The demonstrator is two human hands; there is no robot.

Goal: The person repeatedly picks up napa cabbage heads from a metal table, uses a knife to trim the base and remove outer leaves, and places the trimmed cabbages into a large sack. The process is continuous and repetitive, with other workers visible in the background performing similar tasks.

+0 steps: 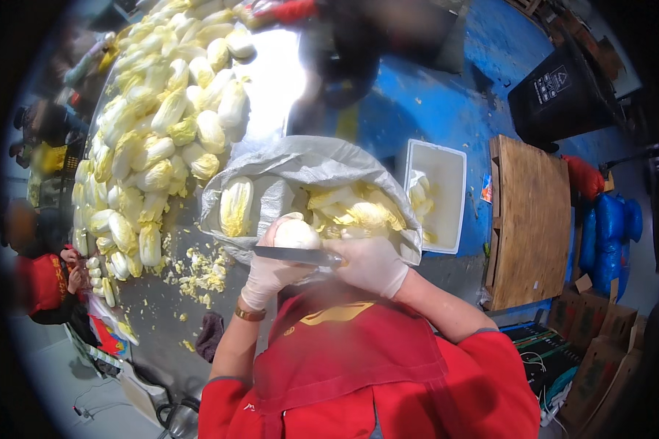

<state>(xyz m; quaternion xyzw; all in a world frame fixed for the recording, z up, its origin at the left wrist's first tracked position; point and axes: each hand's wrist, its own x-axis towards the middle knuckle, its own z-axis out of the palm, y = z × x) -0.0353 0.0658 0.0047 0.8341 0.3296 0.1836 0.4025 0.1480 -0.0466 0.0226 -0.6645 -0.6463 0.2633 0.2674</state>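
My left hand (266,277), in a pale glove, is closed around a napa cabbage (296,235) whose white base end faces me. In my gloved right hand (370,260) is a kitchen knife (291,254), its broad blade lying across the near side of that base. Whether the edge touches the cabbage I cannot tell. Beneath and beyond both hands spreads a white woven sack (313,148), its mouth wide. Loose yellow cabbage leaves (362,211) fill its right part, and one whole cabbage (236,206) lies at its left.
A large pile of napa cabbages (159,126) covers the metal table (159,313) at left, with leaf scraps (203,274) and a dark cloth (211,336) nearer me. Right stand a white foam box (436,145), a wooden pallet (532,225) and a black bin (563,93). Other people work around the table.
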